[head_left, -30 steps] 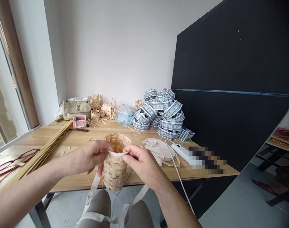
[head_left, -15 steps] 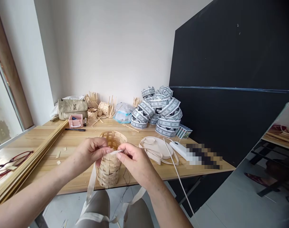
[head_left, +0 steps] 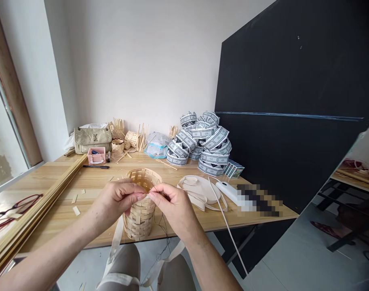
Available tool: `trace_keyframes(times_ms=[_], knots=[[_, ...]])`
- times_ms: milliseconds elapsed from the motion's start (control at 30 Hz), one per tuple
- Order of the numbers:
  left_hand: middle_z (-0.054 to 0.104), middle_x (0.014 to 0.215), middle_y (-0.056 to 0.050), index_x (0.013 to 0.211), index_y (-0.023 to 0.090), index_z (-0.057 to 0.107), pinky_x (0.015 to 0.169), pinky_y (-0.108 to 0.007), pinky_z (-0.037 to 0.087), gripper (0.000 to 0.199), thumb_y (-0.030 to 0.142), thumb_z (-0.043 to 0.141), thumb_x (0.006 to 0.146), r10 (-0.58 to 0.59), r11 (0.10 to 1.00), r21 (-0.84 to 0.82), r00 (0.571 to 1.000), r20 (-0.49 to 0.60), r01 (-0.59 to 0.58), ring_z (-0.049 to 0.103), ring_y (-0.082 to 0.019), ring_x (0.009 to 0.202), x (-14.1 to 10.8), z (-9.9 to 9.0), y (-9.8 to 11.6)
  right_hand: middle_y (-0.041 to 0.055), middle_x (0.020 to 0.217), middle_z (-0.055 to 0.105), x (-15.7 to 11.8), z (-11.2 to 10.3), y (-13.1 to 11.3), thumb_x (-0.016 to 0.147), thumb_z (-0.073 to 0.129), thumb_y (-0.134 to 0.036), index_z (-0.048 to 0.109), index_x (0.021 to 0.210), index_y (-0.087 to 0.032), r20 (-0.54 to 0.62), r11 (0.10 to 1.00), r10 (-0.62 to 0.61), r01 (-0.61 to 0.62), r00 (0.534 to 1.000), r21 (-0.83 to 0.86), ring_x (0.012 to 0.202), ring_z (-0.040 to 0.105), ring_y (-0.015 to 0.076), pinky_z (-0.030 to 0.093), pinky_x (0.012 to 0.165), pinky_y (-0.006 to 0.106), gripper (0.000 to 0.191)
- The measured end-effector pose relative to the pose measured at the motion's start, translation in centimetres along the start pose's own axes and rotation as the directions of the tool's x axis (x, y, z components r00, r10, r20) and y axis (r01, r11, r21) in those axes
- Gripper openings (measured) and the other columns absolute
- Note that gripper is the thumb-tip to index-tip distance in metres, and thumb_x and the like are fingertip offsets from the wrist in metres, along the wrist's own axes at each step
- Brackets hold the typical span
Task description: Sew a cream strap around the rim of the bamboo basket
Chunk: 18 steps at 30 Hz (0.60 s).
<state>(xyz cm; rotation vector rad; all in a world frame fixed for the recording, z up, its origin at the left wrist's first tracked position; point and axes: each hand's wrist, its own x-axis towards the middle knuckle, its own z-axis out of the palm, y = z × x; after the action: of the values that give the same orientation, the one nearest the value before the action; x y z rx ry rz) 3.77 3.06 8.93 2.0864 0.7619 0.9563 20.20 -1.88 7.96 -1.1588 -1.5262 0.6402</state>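
Observation:
A woven wood-strip basket (head_left: 138, 221) stands upright near the table's front edge. In front of its rim my left hand (head_left: 118, 199) pinches a white fabric tape (head_left: 117, 239), which hangs down in a loop over my lap. My right hand (head_left: 176, 207) is closed too, its thumb and forefinger meeting the left fingertips at the tape. Tangled dark thread (head_left: 164, 231) trails below the right hand. A thin dark line sticks up by the right forefinger; whether it is a needle or thread I cannot tell. The fingers mostly hide the stretch of tape between them.
Long wood strips (head_left: 47, 194) and red-framed glasses (head_left: 16, 210) lie at left. A handbag (head_left: 93, 140), pink box (head_left: 96, 155) and pen (head_left: 96, 166) sit behind. Coiled patterned ribbon (head_left: 202, 139), more white tape (head_left: 199, 192) and a white device with a cord (head_left: 231, 192) are at right.
My left hand has shifted slightly right, so the fingertips of both hands now meet. The short stretch of tape visible between them before is now mostly covered.

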Motion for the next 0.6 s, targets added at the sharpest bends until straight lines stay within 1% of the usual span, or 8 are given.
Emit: trace_keyframes(times_ms=[100,200,300,367,433,500,600], knots=[[0.052,0.062,0.001,0.067,0.013,0.066,0.038,-0.016,0.041,0.033,0.043,0.059,0.077,-0.022,1.0,0.002,1.0,0.022,0.022,0.047,-0.005,0.04,-0.04,-0.09,0.05,-0.0045,0.058,0.046,-0.11,-0.24,0.2,0.077,0.056,-0.028,0.061,0.07,-0.018,0.025,0.999,-0.036,0.036,0.999,0.0,0.055,0.04,0.0096,0.032,0.052,0.021,0.014],[0.051,0.059,0.002,0.064,0.013,0.062,0.038,-0.016,0.037,0.037,0.046,0.056,0.079,0.014,1.0,0.004,1.0,0.028,-0.014,0.045,-0.005,0.039,-0.02,-0.2,-0.17,-0.0041,0.06,0.048,-0.09,-0.47,0.4,0.077,0.057,-0.029,0.061,0.07,-0.018,0.035,0.997,-0.064,0.065,0.997,-0.032,0.055,0.041,0.0096,0.032,0.052,0.021,0.014],[0.047,0.051,0.003,0.055,0.014,0.055,0.038,-0.016,0.034,0.045,0.048,0.05,0.083,0.047,0.998,0.047,0.998,0.043,-0.049,0.042,-0.006,0.04,0.08,-0.1,-0.22,-0.0038,0.06,0.051,-0.1,-0.53,0.43,0.077,0.057,-0.028,0.061,0.07,-0.018,0.036,0.991,-0.094,0.097,0.995,-0.093,0.055,0.041,0.0096,0.032,0.052,0.021,0.013],[0.043,0.046,0.003,0.048,0.015,0.049,0.04,-0.017,0.033,0.049,0.05,0.05,0.082,0.053,0.994,0.096,0.999,0.001,-0.053,0.041,-0.007,0.042,0.2,0.14,-0.09,-0.0043,0.058,0.051,-0.19,-0.43,0.37,0.077,0.056,-0.025,0.062,0.071,-0.018,0.026,0.985,-0.108,0.11,0.994,-0.131,0.053,0.04,0.0092,0.031,0.051,0.021,0.011],[0.041,0.045,0.003,0.045,0.015,0.046,0.042,-0.017,0.032,0.05,0.051,0.054,0.079,0.051,0.99,0.132,0.997,-0.063,-0.042,0.04,-0.008,0.044,0.33,0.43,0.04,-0.0045,0.057,0.051,-0.34,-0.23,0.27,0.076,0.056,-0.023,0.062,0.072,-0.018,0.0,0.981,-0.115,0.114,0.993,-0.156,0.051,0.039,0.0086,0.03,0.049,0.021,0.009],[0.041,0.045,0.003,0.045,0.016,0.046,0.042,-0.018,0.031,0.048,0.05,0.055,0.077,0.055,0.988,0.149,0.994,-0.099,-0.04,0.039,-0.009,0.045,0.42,0.64,0.01,-0.0044,0.057,0.051,-0.49,0.03,0.18,0.075,0.055,-0.021,0.063,0.073,-0.017,-0.028,0.981,-0.114,0.108,0.993,-0.163,0.049,0.038,0.0083,0.03,0.047,0.021,0.009],[0.042,0.045,0.003,0.047,0.016,0.049,0.044,-0.019,0.031,0.041,0.045,0.057,0.075,0.087,0.986,0.151,0.989,-0.123,-0.068,0.039,-0.009,0.046,0.42,0.68,-0.23,-0.004,0.058,0.052,-0.65,0.4,0.01,0.075,0.055,-0.02,0.063,0.074,-0.016,-0.042,0.985,-0.09,0.083,0.995,-0.151,0.049,0.039,0.0082,0.03,0.047,0.021,0.009]])
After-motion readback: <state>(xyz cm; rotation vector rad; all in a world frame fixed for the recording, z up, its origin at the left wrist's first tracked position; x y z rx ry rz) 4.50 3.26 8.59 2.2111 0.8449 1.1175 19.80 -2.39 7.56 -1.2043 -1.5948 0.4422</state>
